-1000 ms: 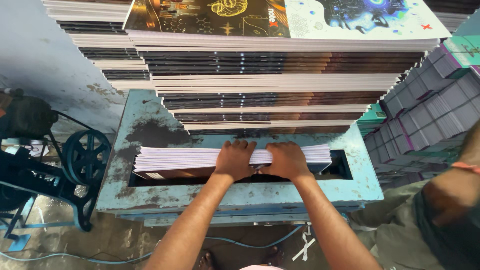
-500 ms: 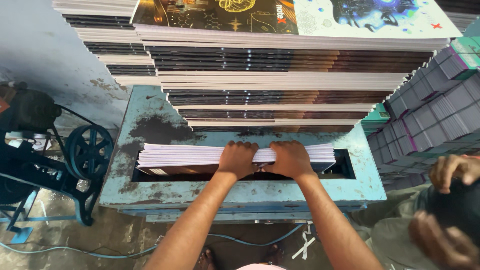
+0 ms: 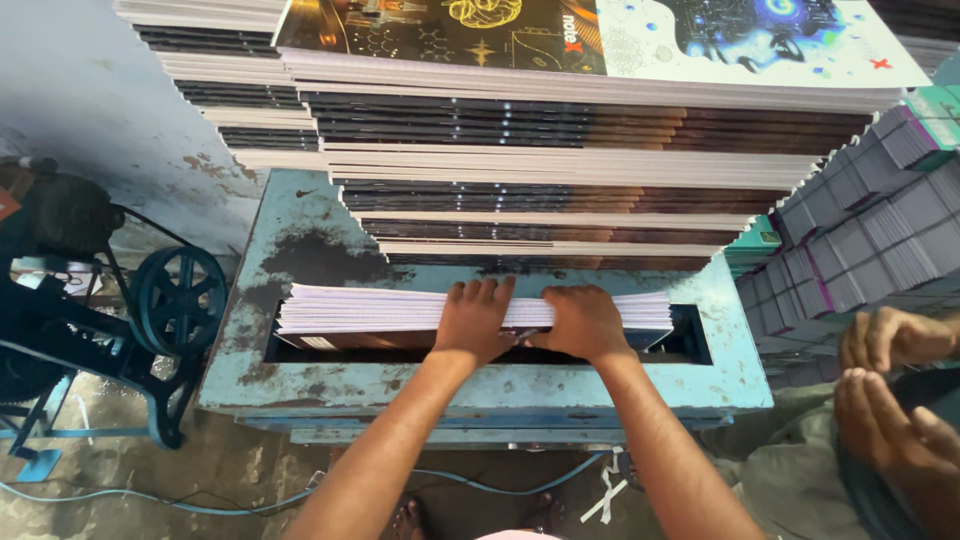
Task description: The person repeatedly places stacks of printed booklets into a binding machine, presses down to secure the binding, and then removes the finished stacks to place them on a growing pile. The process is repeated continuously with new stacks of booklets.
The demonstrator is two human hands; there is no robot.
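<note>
A thick stack of white paper sheets lies in the long slot of a worn blue metal machine table. My left hand presses flat on the top and front edge of the stack near its middle, fingers spread. My right hand rests right beside it, curled over the same stack's front edge. Both hands press down on the paper.
A tall pile of printed notebook covers rises behind the slot. Bundles of purple-edged notebooks stand at the right. A dark belt wheel and motor sit at the left. Another person's hands work at the right edge.
My hands stay on the paper stack with hardly any shift. The other person's hands have come further into view at the right.
</note>
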